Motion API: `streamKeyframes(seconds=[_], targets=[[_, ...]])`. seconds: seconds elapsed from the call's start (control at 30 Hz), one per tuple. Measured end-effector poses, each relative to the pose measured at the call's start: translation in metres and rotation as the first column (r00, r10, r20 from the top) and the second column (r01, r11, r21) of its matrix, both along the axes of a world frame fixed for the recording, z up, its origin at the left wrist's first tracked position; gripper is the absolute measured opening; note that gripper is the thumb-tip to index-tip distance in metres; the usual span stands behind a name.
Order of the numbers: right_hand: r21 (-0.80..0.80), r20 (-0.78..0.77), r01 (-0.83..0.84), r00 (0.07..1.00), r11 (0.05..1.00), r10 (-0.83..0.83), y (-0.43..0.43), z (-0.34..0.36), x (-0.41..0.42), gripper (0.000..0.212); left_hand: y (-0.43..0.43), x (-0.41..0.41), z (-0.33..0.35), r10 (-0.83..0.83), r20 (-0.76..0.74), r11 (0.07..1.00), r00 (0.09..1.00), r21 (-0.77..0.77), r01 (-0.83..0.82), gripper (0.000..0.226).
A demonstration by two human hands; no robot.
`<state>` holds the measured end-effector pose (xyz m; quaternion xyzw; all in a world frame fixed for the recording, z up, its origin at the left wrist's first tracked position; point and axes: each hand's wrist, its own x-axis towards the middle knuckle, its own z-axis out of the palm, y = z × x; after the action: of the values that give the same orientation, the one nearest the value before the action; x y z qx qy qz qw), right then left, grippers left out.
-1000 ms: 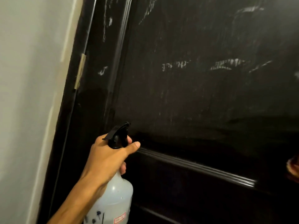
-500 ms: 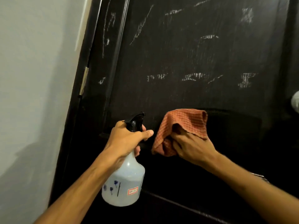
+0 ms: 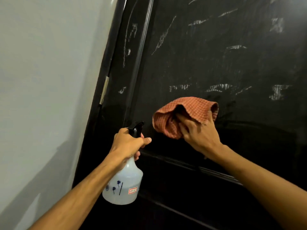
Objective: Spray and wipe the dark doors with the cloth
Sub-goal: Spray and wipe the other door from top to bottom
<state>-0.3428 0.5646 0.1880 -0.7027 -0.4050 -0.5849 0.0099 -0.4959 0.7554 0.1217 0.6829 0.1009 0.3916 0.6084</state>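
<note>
Red checked cloth (image 3: 184,113) bunched in right hand (image 3: 199,135) against scuffed dark door (image 3: 216,63), left hand (image 3: 127,143) gripping spray bottle (image 3: 124,185)

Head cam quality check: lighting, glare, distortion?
Head view: dim; the dark panelled door loses detail low down, glare streaks along its left moulding, the door edge leans from wide-angle distortion, and the orange checked cloth and translucent spray bottle stay sharp.

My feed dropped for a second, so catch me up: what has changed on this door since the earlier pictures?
The right hand came in from the right edge, gripping the bunched orange checked cloth, and now presses it against the dark wooden door panel, slightly higher than half a second ago. The left hand keeps its grip on the translucent white spray bottle with the black trigger. The white streaks on the door above the cloth remain.
</note>
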Motion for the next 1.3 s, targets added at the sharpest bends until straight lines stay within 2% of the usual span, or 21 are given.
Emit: streamKeyframes(seconds=[0.03, 0.13, 0.17, 0.3, 0.33, 0.43, 0.5, 0.6, 0.63, 0.7, 0.77, 0.8, 0.87, 0.93, 0.97, 1.07, 1.1, 1.13, 1.23, 1.27, 1.3], targets=[[-0.05, -0.017, 0.005, 1.0, 0.999, -0.006, 0.014, -0.007, -0.001, 0.048, 0.006, 0.001, -0.001, 0.014, -0.002, 1.0, 1.0, -0.001, -0.014, 0.02], [-0.409, 0.093, 0.008, 0.995, 0.913, 0.033, 0.052, -0.041, -0.005, 0.043, 0.021, 0.005, -0.001, 0.069, 0.007, 0.998, 0.998, -0.017, -0.068, 0.015], [-0.428, 0.103, -0.006, 0.993, 0.904, 0.055, 0.061, -0.039, -0.002, 0.037, 0.026, 0.006, 0.0, 0.085, 0.018, 0.996, 0.996, -0.021, -0.084, 0.015], [-0.072, -0.04, -0.103, 0.994, 0.992, 0.1, 0.095, -0.012, 0.001, 0.045, 0.043, 0.006, 0.006, 0.126, 0.029, 0.992, 0.992, 0.015, -0.126, 0.018], [-0.101, -0.057, -0.111, 0.993, 0.989, 0.106, 0.106, -0.014, -0.002, 0.047, 0.048, 0.007, 0.007, 0.127, 0.031, 0.992, 0.991, 0.013, -0.127, 0.018], [-0.405, 0.036, -0.139, 0.985, 0.904, 0.168, 0.132, -0.033, 0.001, 0.048, 0.06, 0.013, 0.009, 0.133, 0.037, 0.991, 0.99, -0.025, -0.132, 0.017], [-0.366, 0.081, -0.09, 0.988, 0.926, 0.128, 0.142, -0.013, 0.007, 0.045, 0.065, 0.014, 0.008, 0.139, 0.036, 0.99, 0.99, -0.028, -0.138, 0.017], [-0.106, -0.016, -0.065, 0.998, 0.992, 0.064, 0.161, 0.016, 0.005, 0.048, 0.077, 0.014, 0.008, 0.163, 0.034, 0.986, 0.986, -0.021, -0.163, 0.017], [-0.116, -0.013, -0.098, 0.995, 0.988, 0.097, 0.169, 0.011, 0.001, 0.049, 0.082, 0.015, 0.008, 0.171, 0.035, 0.985, 0.985, -0.028, -0.17, 0.018], [-0.295, 0.014, -0.157, 0.986, 0.942, 0.169, 0.185, -0.015, -0.002, 0.051, 0.089, 0.015, 0.009, 0.177, 0.035, 0.983, 0.984, -0.047, -0.175, 0.021], [-0.472, 0.075, -0.12, 0.982, 0.874, 0.176, 0.184, -0.03, 0.004, 0.048, 0.089, 0.015, 0.009, 0.193, 0.033, 0.981, 0.981, -0.043, -0.191, 0.022], [-0.464, 0.093, -0.086, 0.985, 0.882, 0.144, 0.179, -0.022, 0.007, 0.047, 0.087, 0.014, 0.009, 0.202, 0.038, 0.979, 0.979, -0.035, -0.201, 0.021], [-0.278, 0.079, 0.018, 0.997, 0.961, 0.004, 0.159, 0.005, 0.01, 0.048, 0.083, 0.013, 0.008, 0.205, 0.052, 0.979, 0.977, -0.025, -0.203, 0.018], [-0.104, 0.01, 0.087, 0.996, 0.991, -0.086, 0.127, 0.015, 0.01, 0.05, 0.077, 0.012, 0.005, 0.186, 0.048, 0.982, 0.981, -0.019, -0.185, 0.017], [-0.117, 0.021, 0.069, 0.998, 0.991, -0.067, 0.115, 0.007, 0.011, 0.052, 0.075, 0.012, 0.002, 0.179, 0.042, 0.984, 0.983, -0.018, -0.179, 0.017], [-0.47, 0.098, 0.06, 0.995, 0.881, -0.016, 0.082, -0.039, 0.007, 0.055, 0.058, 0.01, -0.002, 0.177, 0.03, 0.984, 0.984, -0.021, -0.176, 0.019], [-0.484, 0.116, 0.062, 0.993, 0.873, -0.007, 0.069, -0.044, 0.008, 0.051, 0.051, 0.009, -0.003, 0.175, 0.033, 0.984, 0.984, -0.019, -0.175, 0.019], [-0.427, 0.108, 0.065, 0.994, 0.902, -0.021, 0.054, -0.038, 0.012, 0.047, 0.044, 0.009, -0.003, 0.165, 0.036, 0.986, 0.986, -0.013, -0.165, 0.019], [0.006, -0.041, 0.137, 0.99, 0.991, -0.137, -0.006, -0.005, 0.016, 0.046, 0.016, 0.009, 0.0, 0.097, 0.027, 0.994, 0.995, 0.037, -0.098, 0.019], [0.092, -0.069, 0.136, 0.989, 0.986, -0.13, -0.023, -0.003, 0.016, 0.048, 0.007, 0.01, 0.001, 0.076, 0.026, 0.996, 0.997, 0.045, -0.077, 0.019], [0.068, -0.059, 0.122, 0.991, 0.99, -0.118, -0.032, -0.008, 0.017, 0.051, -0.001, 0.01, 0.002, 0.059, 0.028, 0.997, 0.998, 0.052, -0.06, 0.018]])
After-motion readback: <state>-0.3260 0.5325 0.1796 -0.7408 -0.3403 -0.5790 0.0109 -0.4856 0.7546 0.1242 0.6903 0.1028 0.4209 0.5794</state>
